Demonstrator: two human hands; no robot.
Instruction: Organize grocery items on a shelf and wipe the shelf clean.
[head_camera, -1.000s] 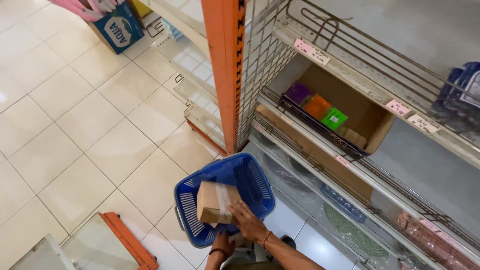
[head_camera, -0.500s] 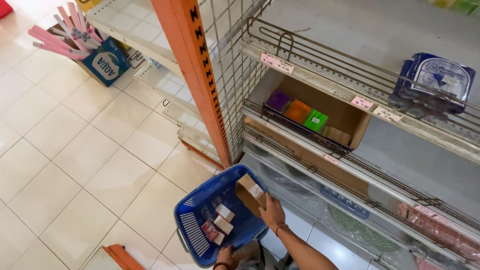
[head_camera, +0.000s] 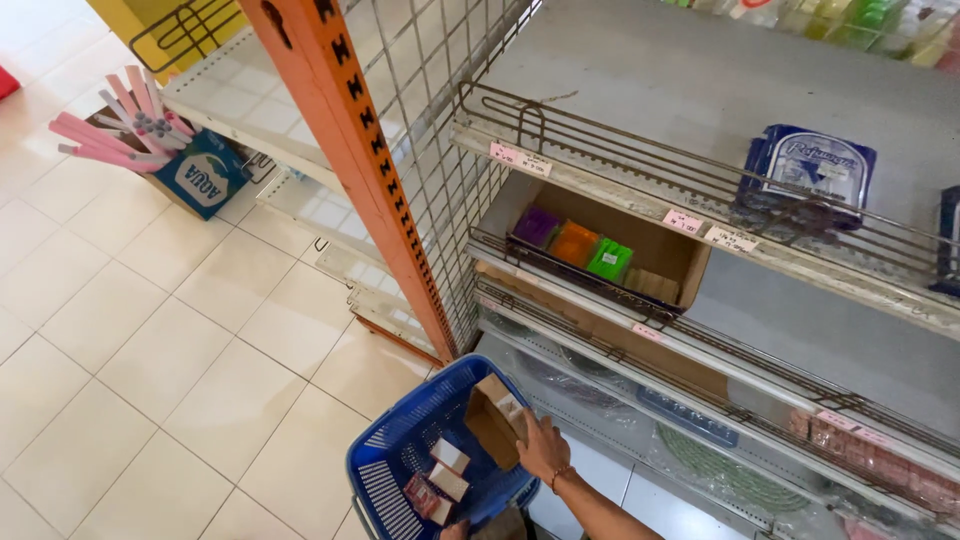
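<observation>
The cardboard box (head_camera: 495, 425) sits tilted over the blue basket (head_camera: 400, 450), and your right hand (head_camera: 545, 450) is closed on its right edge, lifting that end above the small packets (head_camera: 440, 480) lying in the basket. It looks light and stiff but open-topped, so judge it prone to buckle or spill; a hold at the side wall near a corner seems safest. Your left hand (head_camera: 455, 530) barely shows at the bottom edge, so you cannot tell its grip.
</observation>
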